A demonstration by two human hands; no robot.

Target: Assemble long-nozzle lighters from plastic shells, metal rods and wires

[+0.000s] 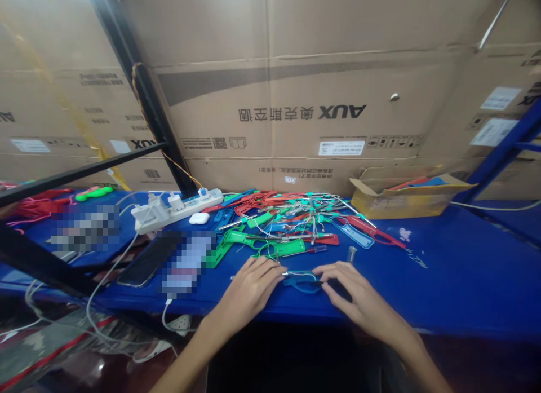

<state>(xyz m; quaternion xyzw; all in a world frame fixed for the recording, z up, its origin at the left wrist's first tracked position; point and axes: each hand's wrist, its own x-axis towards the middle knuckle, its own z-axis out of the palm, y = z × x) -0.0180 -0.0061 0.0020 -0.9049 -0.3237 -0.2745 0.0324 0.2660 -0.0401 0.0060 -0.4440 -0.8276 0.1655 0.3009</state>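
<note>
Close to the table's front edge, my left hand is closed, its fingertips at the left end of a blue plastic handle shell. The tip of a thin metal rod pokes out on the far side of that hand. A white wire runs along the shell between both hands. With thumb and fingers, my right hand pinches the shell's right end, where a small dark part shows. A screwdriver and a green handle shell lie just beyond my hands.
Behind lies a pile of red, green and blue handle shells with metal rods and white wires. An open cardboard box stands back right. A power strip, a white earphone case and phones are left, beside a black metal post.
</note>
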